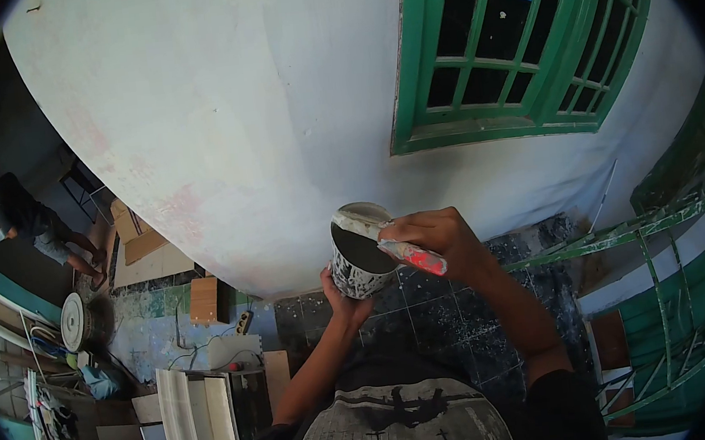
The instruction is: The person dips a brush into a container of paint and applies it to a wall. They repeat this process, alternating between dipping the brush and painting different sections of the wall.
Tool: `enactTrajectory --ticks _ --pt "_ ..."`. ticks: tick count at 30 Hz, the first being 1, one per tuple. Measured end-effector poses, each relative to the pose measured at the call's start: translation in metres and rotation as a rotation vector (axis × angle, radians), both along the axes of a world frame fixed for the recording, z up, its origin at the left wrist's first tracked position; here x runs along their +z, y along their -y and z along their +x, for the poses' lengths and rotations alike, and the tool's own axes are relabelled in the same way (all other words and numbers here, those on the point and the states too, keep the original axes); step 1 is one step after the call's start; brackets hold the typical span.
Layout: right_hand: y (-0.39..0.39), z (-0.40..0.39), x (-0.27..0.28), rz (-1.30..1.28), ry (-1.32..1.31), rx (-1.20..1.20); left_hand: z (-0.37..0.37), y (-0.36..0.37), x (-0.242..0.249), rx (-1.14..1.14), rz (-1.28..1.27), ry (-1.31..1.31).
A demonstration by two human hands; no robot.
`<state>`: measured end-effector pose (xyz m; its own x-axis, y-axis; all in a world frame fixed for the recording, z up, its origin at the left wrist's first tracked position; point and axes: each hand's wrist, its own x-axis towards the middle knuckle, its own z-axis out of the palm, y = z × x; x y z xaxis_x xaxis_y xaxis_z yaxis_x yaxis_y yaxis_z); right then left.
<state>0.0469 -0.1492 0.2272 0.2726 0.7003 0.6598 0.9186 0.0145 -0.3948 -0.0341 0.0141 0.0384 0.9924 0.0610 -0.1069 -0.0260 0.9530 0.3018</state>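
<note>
My left hand (347,302) is wrapped around the lower side of a small tub (360,280), white and heavily smeared with dark paint. The tub is tilted so its mouth faces me, showing a dark grey inside. In my right hand (432,236) is a paintbrush (418,258) with a red, paint-spotted handle, gripped between thumb and fingers. Its whitish, coated head lies across the tub's mouth, close to the far rim. Behind the tub rises a white wall (217,140) with faint pinkish patches.
A green-framed window (496,125) is set in the wall at upper right. Green metal scaffolding (660,309) stands to my right. Another person (25,209) walks at far left. Long white boards (179,423) and a wooden block (204,300) are at lower left, above speckled dark floor tiles (438,318).
</note>
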Motion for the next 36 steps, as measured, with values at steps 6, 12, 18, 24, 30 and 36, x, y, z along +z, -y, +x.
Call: enactTrajectory --ticks 6,12,18,24,30,36 --pt "-0.002 0.004 0.0 -0.002 0.017 0.002 0.007 0.0 -0.001 0.017 0.003 0.006" --pt "-0.01 0.005 0.002 -0.015 0.024 -0.001 0.013 -0.006 -0.018 0.056 -0.079 -0.016" --pt "-0.01 0.004 0.005 -0.07 -0.027 -0.058 0.007 -0.005 -0.022 0.001 -0.105 0.073" --pt "-0.003 0.001 0.003 -0.092 -0.364 -0.02 -0.005 0.0 -0.04 0.074 -0.129 -0.05" --pt "0.006 0.007 -0.001 0.011 -0.542 -0.126 -0.013 -0.006 -0.048 0.096 -0.155 -0.081" --pt "0.009 0.006 -0.03 0.274 -0.952 -0.112 -0.018 -0.013 -0.05 0.145 -0.152 -0.069"
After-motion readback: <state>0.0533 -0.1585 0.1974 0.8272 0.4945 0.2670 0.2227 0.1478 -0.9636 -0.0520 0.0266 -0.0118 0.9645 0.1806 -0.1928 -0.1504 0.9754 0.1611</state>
